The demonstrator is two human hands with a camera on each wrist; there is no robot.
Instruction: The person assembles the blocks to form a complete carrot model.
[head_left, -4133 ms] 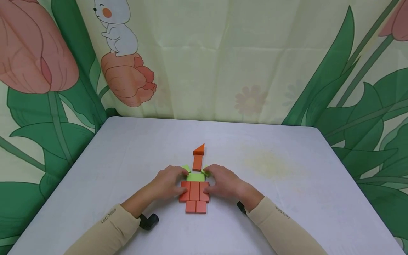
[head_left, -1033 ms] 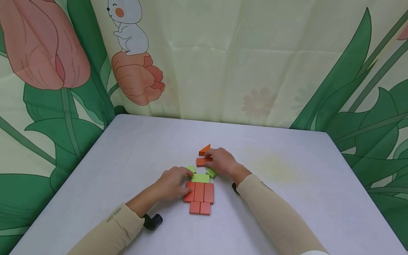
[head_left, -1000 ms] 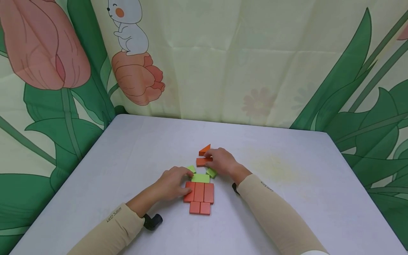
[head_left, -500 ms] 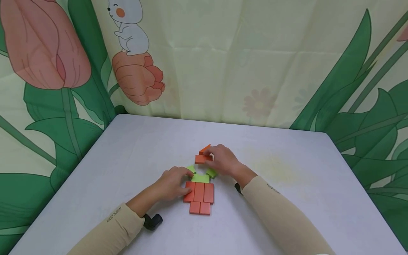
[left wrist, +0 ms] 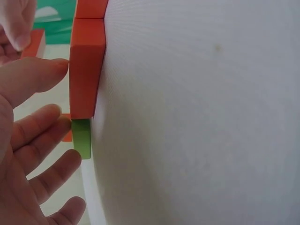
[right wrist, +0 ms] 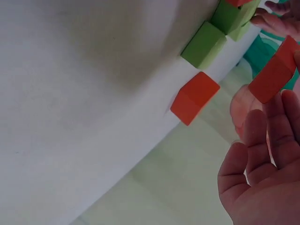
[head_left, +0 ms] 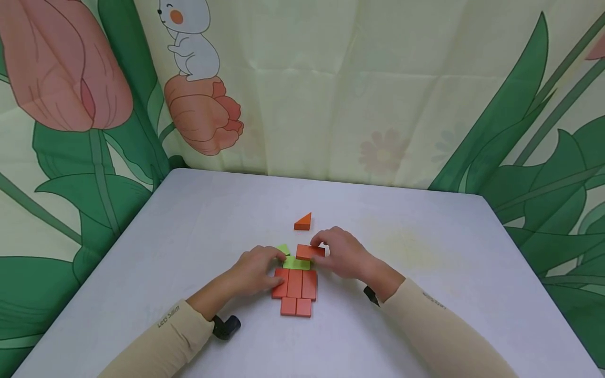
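My right hand (head_left: 346, 255) pinches an orange rectangular block (head_left: 305, 252) by its right end. The right wrist view shows this orange block (left wrist: 33, 43) clear of the table, and in the head view it overlaps the flat green block (head_left: 295, 263). My left hand (head_left: 255, 270) rests at the left side of the layout, thumb by the left red block (left wrist: 86, 65) and fingers near the small green block (head_left: 284, 249). Three upright red blocks (head_left: 295, 284) lie side by side, with two shorter red blocks (head_left: 295, 307) below. The right small green block (right wrist: 204, 44) is hidden in the head view.
An orange triangular block (head_left: 303, 222) lies alone beyond the layout. The white table (head_left: 402, 325) ends at a printed curtain (head_left: 302, 89). Black wrist cameras hang at both cuffs.
Earlier the orange block lay lengthwise below the triangle. My right hand took it, turned it crosswise, lifted it toward the triangle, and now has brought it nearer, over the green blocks. Left hand stays.
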